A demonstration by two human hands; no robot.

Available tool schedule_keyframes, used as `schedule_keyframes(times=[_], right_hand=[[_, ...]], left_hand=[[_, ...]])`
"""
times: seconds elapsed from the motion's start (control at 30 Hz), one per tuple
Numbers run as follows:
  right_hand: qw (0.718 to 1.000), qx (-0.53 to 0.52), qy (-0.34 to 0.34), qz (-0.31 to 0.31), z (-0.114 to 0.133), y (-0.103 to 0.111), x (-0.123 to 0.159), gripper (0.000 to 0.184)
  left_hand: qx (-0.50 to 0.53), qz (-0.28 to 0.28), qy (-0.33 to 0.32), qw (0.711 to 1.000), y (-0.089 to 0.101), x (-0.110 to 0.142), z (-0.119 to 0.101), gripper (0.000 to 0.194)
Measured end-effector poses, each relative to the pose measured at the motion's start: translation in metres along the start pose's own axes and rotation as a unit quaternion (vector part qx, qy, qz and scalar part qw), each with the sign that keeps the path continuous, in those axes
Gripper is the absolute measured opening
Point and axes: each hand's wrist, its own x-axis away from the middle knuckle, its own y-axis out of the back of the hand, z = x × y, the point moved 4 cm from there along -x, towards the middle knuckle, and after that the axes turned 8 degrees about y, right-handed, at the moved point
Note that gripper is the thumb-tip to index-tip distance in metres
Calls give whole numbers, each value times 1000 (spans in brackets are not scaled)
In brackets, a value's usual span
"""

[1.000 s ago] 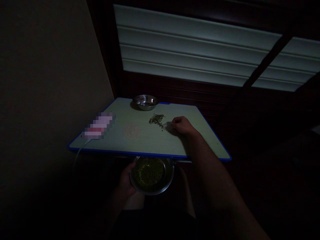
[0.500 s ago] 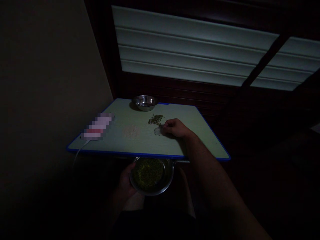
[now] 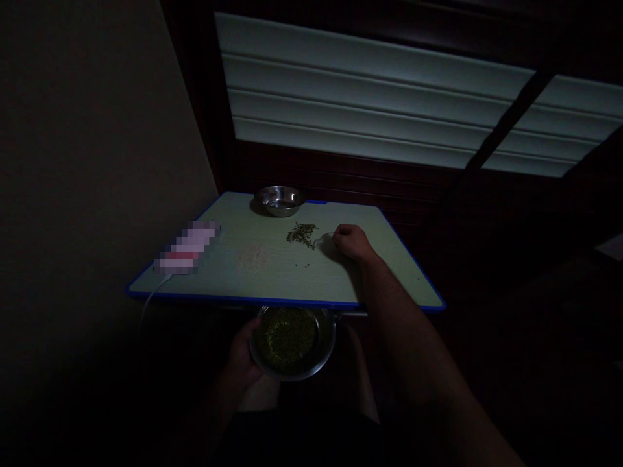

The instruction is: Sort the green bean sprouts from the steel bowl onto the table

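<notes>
My left hand (image 3: 244, 355) grips the rim of a steel bowl (image 3: 311, 371) just below the table's front edge. Small green beans (image 3: 287, 336), which look like mung beans, fill much of that bowl. Over the table, my right hand (image 3: 353, 242) is closed on a clear spoon-like scoop (image 3: 324, 241). Its rounded end lies at the right side of a small pile of green beans (image 3: 300, 235). A few single beans (image 3: 302, 265) lie nearer to me. To the left is a thin patch of pale grains (image 3: 253, 257).
A second steel bowl (image 3: 281, 202) stands at the back of the pale, blue-edged table (image 3: 214, 282). At the left lies a blurred-out phone-like device (image 3: 187, 246) with a white cable (image 3: 154, 293). A wall rises on the left, and a dark slatted frame stands behind. The room is dim.
My right hand has moved the scoop right and slightly away from me, beside the pile. A few loose beans now show where the scoop was. My left hand still holds the bowl.
</notes>
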Motion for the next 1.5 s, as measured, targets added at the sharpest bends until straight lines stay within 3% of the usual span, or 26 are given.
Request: schedule_keyframes(times=[0.2, 0.5, 0.77, 0.97, 1.27, 1.5], right_hand=[[999, 9, -25, 42, 0, -2, 2, 10], [997, 4, -18, 77, 6, -5, 6, 11], [1000, -8, -16, 25, 5, 1, 4, 9], [995, -44, -10, 94, 7, -5, 7, 9], [999, 46, -6, 21, -6, 4, 1, 14], [999, -15, 20, 22, -3, -3, 1, 13]], left_hand=[[-12, -23, -13, 1000, -3, 3, 0, 19], [-22, 3, -11, 1000, 0, 0, 0, 18], [-17, -24, -17, 999, 0, 0, -1, 18], [-12, -24, -5, 1000, -3, 3, 0, 20], [-19, -39, -13, 999, -6, 6, 0, 19], [-13, -29, -4, 999, -2, 2, 0, 18]])
